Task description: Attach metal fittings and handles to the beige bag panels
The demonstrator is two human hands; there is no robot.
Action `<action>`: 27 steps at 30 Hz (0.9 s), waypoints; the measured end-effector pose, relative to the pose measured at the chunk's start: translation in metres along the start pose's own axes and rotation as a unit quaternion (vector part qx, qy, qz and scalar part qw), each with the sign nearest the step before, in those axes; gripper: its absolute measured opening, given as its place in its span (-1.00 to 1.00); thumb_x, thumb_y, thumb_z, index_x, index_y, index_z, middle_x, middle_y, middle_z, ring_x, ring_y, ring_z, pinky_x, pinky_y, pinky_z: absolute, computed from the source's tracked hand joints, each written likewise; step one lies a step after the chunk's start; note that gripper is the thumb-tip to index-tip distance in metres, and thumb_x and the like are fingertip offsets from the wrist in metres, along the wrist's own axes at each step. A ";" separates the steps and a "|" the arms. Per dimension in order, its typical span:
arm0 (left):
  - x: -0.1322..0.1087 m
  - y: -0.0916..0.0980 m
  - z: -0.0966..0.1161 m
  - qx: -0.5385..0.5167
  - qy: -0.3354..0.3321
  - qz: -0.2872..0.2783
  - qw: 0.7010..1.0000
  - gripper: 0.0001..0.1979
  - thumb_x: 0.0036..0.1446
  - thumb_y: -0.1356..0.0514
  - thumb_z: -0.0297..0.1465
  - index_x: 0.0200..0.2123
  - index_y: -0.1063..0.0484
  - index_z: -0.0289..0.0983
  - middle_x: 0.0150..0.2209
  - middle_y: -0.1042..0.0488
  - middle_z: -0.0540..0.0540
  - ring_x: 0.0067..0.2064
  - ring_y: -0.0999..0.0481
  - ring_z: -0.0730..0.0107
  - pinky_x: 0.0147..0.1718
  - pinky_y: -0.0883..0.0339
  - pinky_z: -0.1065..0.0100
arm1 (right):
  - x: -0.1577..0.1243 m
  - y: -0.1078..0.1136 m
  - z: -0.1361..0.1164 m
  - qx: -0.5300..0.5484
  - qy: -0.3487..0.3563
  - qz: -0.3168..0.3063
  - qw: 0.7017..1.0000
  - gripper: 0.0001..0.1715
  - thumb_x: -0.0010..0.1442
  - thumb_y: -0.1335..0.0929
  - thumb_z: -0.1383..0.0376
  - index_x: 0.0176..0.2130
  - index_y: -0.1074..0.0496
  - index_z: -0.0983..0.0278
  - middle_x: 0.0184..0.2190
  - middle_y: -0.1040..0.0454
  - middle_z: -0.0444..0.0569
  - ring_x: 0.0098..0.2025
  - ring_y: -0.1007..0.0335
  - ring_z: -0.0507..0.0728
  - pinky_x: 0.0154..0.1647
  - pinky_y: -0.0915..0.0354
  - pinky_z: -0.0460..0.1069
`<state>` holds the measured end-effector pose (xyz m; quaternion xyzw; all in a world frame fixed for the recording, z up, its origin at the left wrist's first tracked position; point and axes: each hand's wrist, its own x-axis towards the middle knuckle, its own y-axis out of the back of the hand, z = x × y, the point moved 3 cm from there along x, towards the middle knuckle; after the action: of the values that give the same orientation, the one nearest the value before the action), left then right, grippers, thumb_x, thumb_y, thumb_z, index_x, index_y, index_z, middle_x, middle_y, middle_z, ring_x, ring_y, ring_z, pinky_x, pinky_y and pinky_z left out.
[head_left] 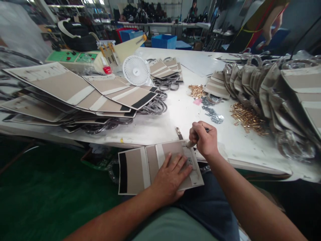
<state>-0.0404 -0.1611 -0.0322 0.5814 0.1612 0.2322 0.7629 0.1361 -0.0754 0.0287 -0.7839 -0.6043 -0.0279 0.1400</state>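
A beige bag panel (pixel 163 152) with white strips and a black band at its left end lies across my lap, its far edge against the table. My left hand (pixel 169 177) rests on it palm down, open, fingers spread, beside a small grey metal plate (pixel 189 161). My right hand (pixel 207 137) is closed round a short tool (pixel 191 144), whose lower end meets the panel's upper right corner. A dark bit shows above the fist; the tool's exact kind is hidden. A dark strap with a gold metal end (pixel 178 131) sticks out past the panel's far edge.
Similar panels with plastic-wrapped handles are stacked at left (pixel 75 90) and right (pixel 265 80). Gold-coloured metal pieces (pixel 248 117) and grey plates (pixel 212 113) lie on the white table (pixel 173 117). A white fan (pixel 136 71) stands farther back. Another person's arm (pixel 272 25) shows at upper right.
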 end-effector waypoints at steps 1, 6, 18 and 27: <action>0.000 0.003 -0.001 -0.001 0.000 -0.003 1.000 -0.10 0.19 -0.34 -0.09 0.49 -0.07 -0.18 0.54 0.01 -0.24 0.55 0.11 -0.06 0.49 0.38 -0.22 | -0.004 0.004 0.001 0.008 0.001 0.008 1.000 -0.46 0.29 -0.46 0.07 -0.56 -0.21 0.19 -0.67 -0.22 -0.22 -0.68 -0.10 -0.02 -0.70 -0.09 -0.08; 0.005 0.014 -0.004 0.003 0.009 -0.007 1.000 -0.06 0.12 -0.37 -0.08 0.47 -0.11 -0.20 0.54 0.01 -0.27 0.54 0.10 -0.13 0.48 0.37 -0.23 | -0.022 0.024 0.002 0.050 -0.007 0.027 0.998 -0.49 0.33 -0.45 0.15 -0.55 -0.25 0.21 -0.62 -0.24 -0.21 -0.66 -0.10 -0.03 -0.66 -0.10 -0.07; 0.017 0.023 -0.008 0.022 0.002 -0.028 0.999 -0.06 0.11 -0.36 -0.04 0.46 -0.15 -0.24 0.51 -0.06 -0.32 0.51 0.03 -0.20 0.47 0.35 -0.25 | -0.019 0.023 0.001 0.092 -0.003 0.039 0.995 -0.54 0.32 -0.42 0.12 -0.53 -0.28 0.21 -0.64 -0.16 -0.26 -0.70 -0.02 -0.05 -0.68 -0.09 -0.08; 0.019 0.023 -0.011 0.006 -0.008 -0.024 1.000 -0.10 0.12 -0.35 -0.04 0.43 -0.18 -0.24 0.47 -0.12 -0.36 0.49 -0.01 -0.20 0.45 0.48 -0.32 | -0.028 0.012 0.003 0.056 -0.001 0.052 0.997 -0.54 0.34 -0.39 0.14 -0.53 -0.28 0.20 -0.64 -0.17 -0.25 -0.69 -0.01 -0.03 -0.66 -0.06 -0.06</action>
<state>-0.0339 -0.1365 -0.0126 0.5838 0.1704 0.2083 0.7660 0.1391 -0.1038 0.0176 -0.8051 -0.5635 0.0145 0.1843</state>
